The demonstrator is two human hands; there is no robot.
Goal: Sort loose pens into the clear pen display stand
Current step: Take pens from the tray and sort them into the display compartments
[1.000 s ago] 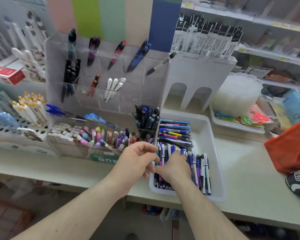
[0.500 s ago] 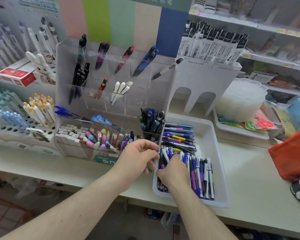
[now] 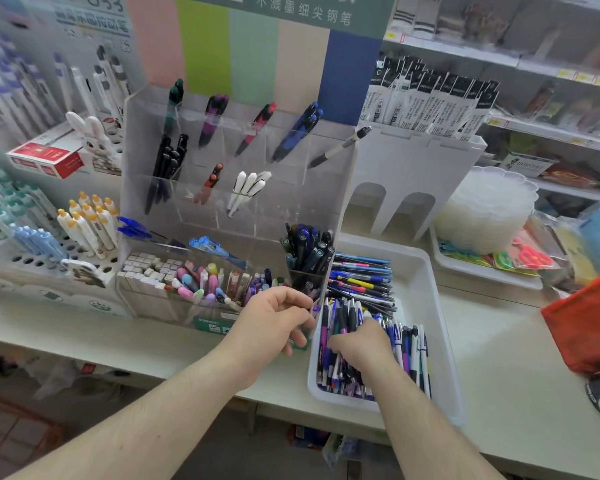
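- Setting was a stationery shop counter [image 3: 499, 341], pale top, shelves of stock behind and a striped colour card at the back.
- The clear pen display stand [image 3: 236, 161] stood at the back of the counter, tiered, with only a few pens per slot: black ones on the left, some white ones [image 3: 248, 188] mid row, blue ones [image 3: 297, 133] up top. Lots of room left.
- Just right of it sat the white tray [image 3: 426, 306], heaped with loose pens [image 3: 361, 282], so the sort looked barely started to me.
- Right hand [image 3: 359, 344] was down in the pile, fingers curled into the pens. Looked like rummaging; whether it had actually closed on one, I couldn't tell.
- Left hand [image 3: 274, 320] hovered at the tray's near-left corner, fingers curled inward. Something purple showed beside its fingertips, but I couldn't say if it was pinching it.
- So the step, as I read it: picking pens out of the heap.
- Next move probably needs one pen teased free of its neighbours, then lifted up and dropped tip-down into the slot matching its colour.
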